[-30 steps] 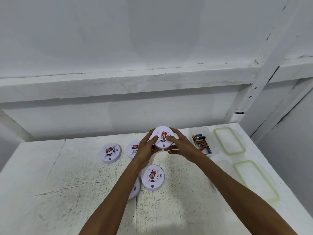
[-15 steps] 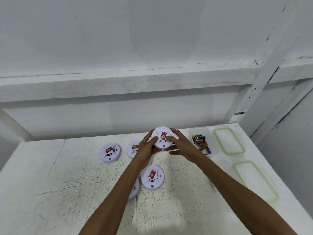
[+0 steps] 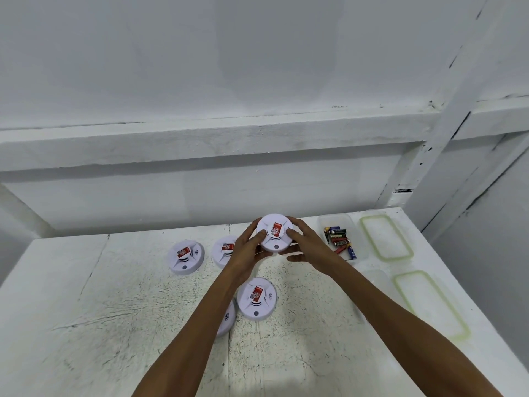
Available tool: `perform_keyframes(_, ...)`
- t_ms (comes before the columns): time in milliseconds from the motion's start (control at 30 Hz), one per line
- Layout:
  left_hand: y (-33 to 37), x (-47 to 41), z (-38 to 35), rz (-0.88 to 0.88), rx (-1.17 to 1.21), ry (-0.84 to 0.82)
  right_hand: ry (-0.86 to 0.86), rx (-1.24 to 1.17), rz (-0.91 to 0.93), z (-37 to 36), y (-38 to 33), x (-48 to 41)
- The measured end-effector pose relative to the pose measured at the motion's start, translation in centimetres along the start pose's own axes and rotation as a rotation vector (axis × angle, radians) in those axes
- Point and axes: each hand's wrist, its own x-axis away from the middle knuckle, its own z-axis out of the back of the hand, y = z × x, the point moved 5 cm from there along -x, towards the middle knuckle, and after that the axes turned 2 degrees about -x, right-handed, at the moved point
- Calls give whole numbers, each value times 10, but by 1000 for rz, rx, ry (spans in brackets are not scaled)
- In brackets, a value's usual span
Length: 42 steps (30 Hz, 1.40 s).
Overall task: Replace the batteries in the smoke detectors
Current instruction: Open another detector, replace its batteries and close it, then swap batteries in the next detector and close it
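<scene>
1. The table point(image 3: 86, 310) is rough white-painted wood, cracked and speckled where the paint's worn
2. The smoke detector point(image 3: 274, 233) getting handled is a round, smooth white plastic puck with a red label in the middle and a small dark dot near its edge, up at the far middle of the table
3. The left hand point(image 3: 249, 247) and right hand point(image 3: 307, 245) are clamped round its rim, one on each side
4. Same-looking pucks lie around: a far-left detector point(image 3: 185, 257), a second detector point(image 3: 224, 250) half hidden behind the left hand, a near detector point(image 3: 256, 299), and a covered detector point(image 3: 226, 320) under the left forearm
5. Over on the right, a clear plastic tub point(image 3: 343, 222) holds jumbled batteries point(image 3: 339, 242), and two flat lids with green rims, a far lid point(image 3: 386, 237) and a near lid point(image 3: 429, 305), lie just beside
</scene>
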Motion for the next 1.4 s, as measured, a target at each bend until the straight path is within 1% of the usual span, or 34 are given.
perform_keyframes(100, -2, -2, 2, 3, -3, 0, 6, -6, 3, 1, 2, -2)
perform_keyframes(233, -9, -7, 5, 4, -60, 23, 80, -43, 40, 3, 4, -8)
perform_keyframes(333, -15, -11, 6, 2, -102, 38, 121, -70, 26, 2, 10, -13)
perform_keyframes(567, -35, -20, 11, 96, -128, 26, 125, -48, -78, 8, 36, -26)
perform_keyframes(700, -43, -27, 11, 137, -203, 78, 193, 30, -59, 12, 49, -39)
perform_keyframes(833, -43, -29, 10, 103, -406, 170, 272, 153, -70, 15, 46, -40)
perform_keyframes(1000, -39, -26, 1, 32, -583, 217, 342, 267, -80, 27, 54, -46)
perform_keyframes(1134, -44, -31, 5, -70, -744, 299, 381, 284, -38, 27, 58, -47)
perform_keyframes(1267, -47, -31, 8, -61, -769, 314, 395, 303, -50, 28, 60, -45)
perform_keyframes(1334, -42, -25, 5, -83, -788, 297, 389, 317, -55, 26, 60, -43)
perform_keyframes(1400, -41, -21, 6, -62, -796, 281, 390, 337, -56, 25, 60, -40)
